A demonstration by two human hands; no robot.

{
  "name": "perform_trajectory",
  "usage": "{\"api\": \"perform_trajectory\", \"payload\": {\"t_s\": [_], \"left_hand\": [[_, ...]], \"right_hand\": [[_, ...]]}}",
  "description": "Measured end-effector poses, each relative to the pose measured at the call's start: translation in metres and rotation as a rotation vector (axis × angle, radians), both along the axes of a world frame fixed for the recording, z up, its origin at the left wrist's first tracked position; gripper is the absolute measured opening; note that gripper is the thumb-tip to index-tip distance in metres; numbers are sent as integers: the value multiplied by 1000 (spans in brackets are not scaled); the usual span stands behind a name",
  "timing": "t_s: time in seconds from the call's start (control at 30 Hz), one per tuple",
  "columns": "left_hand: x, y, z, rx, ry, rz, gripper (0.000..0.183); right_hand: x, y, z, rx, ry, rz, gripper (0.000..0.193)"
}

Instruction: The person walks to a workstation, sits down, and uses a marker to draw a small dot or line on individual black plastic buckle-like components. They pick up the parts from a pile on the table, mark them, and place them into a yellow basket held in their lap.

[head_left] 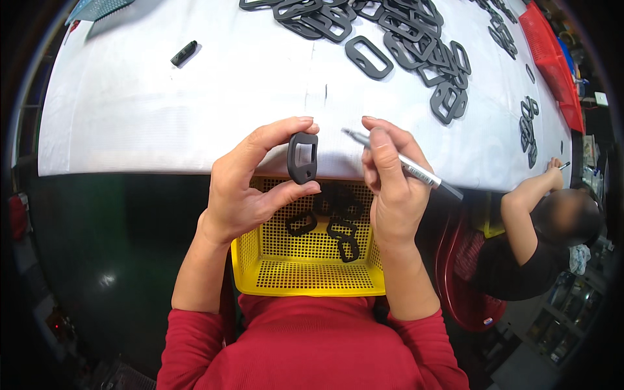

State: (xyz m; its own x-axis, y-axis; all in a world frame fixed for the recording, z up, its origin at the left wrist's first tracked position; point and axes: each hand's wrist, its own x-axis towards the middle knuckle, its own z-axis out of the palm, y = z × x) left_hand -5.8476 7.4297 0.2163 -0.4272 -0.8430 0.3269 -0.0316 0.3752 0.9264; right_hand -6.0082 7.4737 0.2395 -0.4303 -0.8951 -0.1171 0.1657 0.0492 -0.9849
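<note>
Between its thumb and fingertips, my left hand (244,179) grips a black frame-shaped piece (294,158) by its two ends. The piece is tilted on edge above the table's front edge, its rectangular opening partly visible. My right hand (398,175) pinches a silver-grey marker pen (416,170), whose tip points left toward the piece without touching it. Below both hands a yellow mesh basket (309,286) sits at my lap, with several black frame pieces (348,249) inside, some in shadow.
Similar pieces (369,57) form a heap across the white table (162,117). A small black cylinder (184,53) lies at the left. A blue basket (97,9) is at far left, a red basket (552,65) at far right. Another person (526,240) sits on the right near a smaller pile.
</note>
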Motion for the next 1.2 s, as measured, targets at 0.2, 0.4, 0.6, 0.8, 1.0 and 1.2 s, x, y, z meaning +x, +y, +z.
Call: {"api": "perform_trajectory", "payload": {"t_s": [0.2, 0.4, 0.6, 0.8, 1.0, 1.2], "left_hand": [[2, 3, -10, 37, 19, -7, 54], [4, 2, -14, 32, 115, -71, 53], [4, 1, -16, 28, 116, -72, 54], [4, 2, -17, 35, 116, -73, 54], [9, -2, -18, -41, 46, -150, 61], [9, -3, -18, -52, 36, -149, 61]], "right_hand": [[5, -1, -8, -58, 300, 48, 23], [16, -9, -4, -88, 275, 49, 22], [12, -9, -11, -111, 384, 74, 22], [12, -9, -10, -96, 376, 79, 23], [14, -9, -12, -96, 397, 78, 23], [11, -7, -13, -124, 334, -9, 23]]}}
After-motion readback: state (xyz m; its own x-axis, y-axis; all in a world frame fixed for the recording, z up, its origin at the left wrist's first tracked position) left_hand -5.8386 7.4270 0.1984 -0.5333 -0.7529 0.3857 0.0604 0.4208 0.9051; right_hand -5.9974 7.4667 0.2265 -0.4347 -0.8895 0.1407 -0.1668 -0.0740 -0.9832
